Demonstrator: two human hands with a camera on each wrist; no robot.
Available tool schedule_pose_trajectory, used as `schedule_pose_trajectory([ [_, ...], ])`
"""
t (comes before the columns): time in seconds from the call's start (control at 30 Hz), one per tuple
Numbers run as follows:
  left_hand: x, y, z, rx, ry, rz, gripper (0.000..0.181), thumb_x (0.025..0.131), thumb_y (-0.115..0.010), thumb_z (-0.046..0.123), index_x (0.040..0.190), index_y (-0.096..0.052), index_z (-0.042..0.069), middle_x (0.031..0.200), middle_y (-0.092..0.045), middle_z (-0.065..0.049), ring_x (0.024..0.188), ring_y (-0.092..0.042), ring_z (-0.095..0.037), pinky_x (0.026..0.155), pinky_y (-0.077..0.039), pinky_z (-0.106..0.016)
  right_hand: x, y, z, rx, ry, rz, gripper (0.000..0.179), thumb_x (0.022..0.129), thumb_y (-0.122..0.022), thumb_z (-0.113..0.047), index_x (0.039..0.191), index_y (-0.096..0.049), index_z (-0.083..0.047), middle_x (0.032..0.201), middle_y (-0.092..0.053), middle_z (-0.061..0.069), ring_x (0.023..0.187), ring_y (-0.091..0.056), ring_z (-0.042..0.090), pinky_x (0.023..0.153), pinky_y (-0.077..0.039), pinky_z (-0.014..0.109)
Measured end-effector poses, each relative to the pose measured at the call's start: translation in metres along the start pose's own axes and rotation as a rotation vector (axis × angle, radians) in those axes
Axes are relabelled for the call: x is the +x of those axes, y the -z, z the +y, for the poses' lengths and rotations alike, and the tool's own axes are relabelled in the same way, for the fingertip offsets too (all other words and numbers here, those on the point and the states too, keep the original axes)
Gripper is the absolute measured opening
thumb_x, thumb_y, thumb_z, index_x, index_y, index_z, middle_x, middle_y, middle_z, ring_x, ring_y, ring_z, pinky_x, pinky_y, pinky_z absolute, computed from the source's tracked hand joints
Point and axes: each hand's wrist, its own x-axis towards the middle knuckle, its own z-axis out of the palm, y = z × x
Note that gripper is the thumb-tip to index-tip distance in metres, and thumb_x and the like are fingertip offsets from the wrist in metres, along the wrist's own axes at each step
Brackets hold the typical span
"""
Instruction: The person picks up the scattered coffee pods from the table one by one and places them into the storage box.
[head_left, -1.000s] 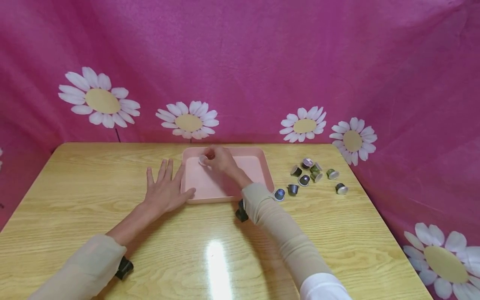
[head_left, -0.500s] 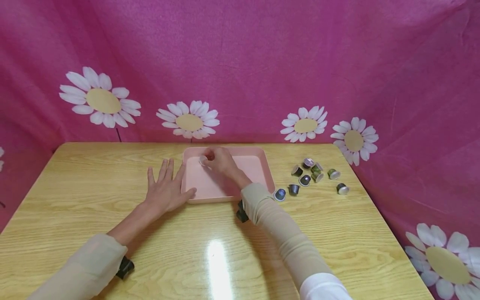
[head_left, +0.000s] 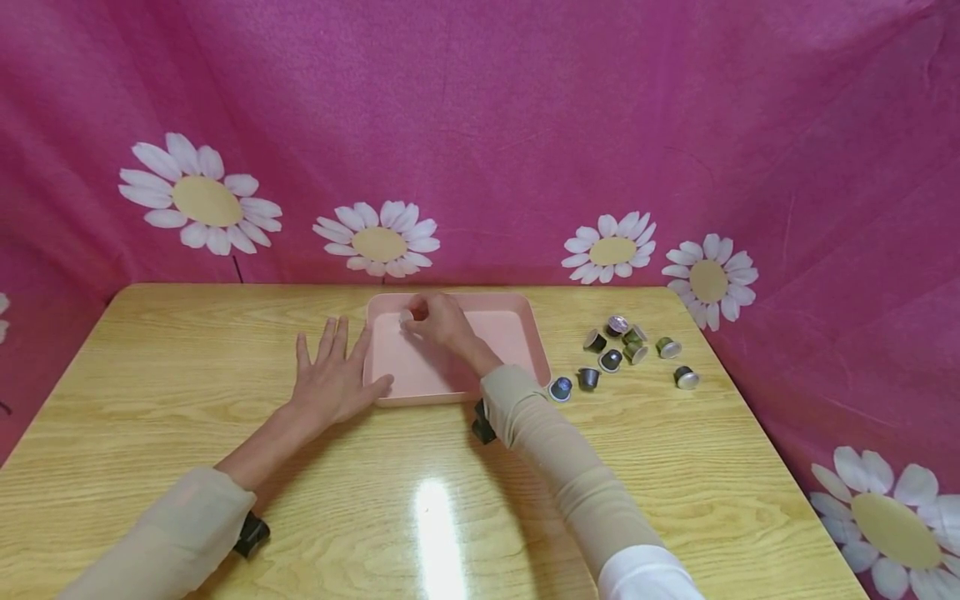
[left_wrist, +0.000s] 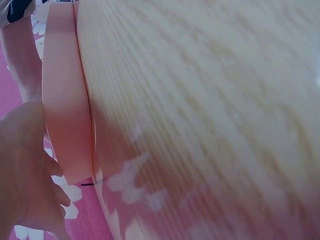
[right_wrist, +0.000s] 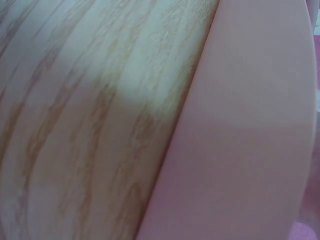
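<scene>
A pink tray (head_left: 491, 337) lies near the table's back edge. Inside its far left part my right hand (head_left: 442, 323) pinches a coffee capsule (head_left: 406, 317), of which only a pale round face shows; the fingers hide the rest. Flat with fingers spread, my left hand (head_left: 327, 383) rests on the table at the tray's left side, its thumb by the near left corner. The left wrist view shows that hand (left_wrist: 30, 170) beside the tray's outer wall (left_wrist: 65, 90). In the right wrist view only the tray wall (right_wrist: 235, 130) and wood appear, no hand.
Several loose coffee capsules (head_left: 611, 360) in dark, blue and green lie on the wooden table (head_left: 360, 500) right of the tray. One blue capsule (head_left: 560, 389) sits close to the tray's near right corner. A pink flowered curtain (head_left: 480, 142) hangs behind the table.
The capsule in my right hand has turned slightly, and less of its pale face shows. Both hands stay in nearly the same place.
</scene>
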Motion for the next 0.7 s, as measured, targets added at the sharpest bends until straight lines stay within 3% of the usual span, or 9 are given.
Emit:
schedule_pose_trajectory([
  [0.3, -0.0005, -0.0001, 0.0003, 0.006, -0.009, 0.009, 0.09, 0.093, -0.056, 0.056, 0.157, -0.024, 0.002, 0.16, -0.012, -0.032, 0.148, 0.0, -0.046, 0.108, 0.011, -0.069, -0.0015, 0.0045, -0.0017, 0.013, 0.006, -0.019, 0.022, 0.088, -0.078, -0.019, 0.104, -0.071, -0.006, 0.088, -0.065, 0.001, 0.083, -0.056, 0.014, 0.077, -0.047, 0.025],
  [0.7, -0.0028, 0.0023, 0.0016, -0.002, -0.011, 0.007, 0.089, 0.093, -0.058, 0.053, 0.157, -0.024, 0.0, 0.16, -0.011, -0.033, 0.148, 0.001, -0.046, 0.109, 0.011, -0.069, -0.0015, 0.005, 0.0008, -0.01, 0.007, -0.023, 0.026, 0.087, -0.08, -0.022, 0.107, -0.071, -0.008, 0.095, -0.068, 0.002, 0.088, -0.059, 0.013, 0.081, -0.048, 0.024],
])
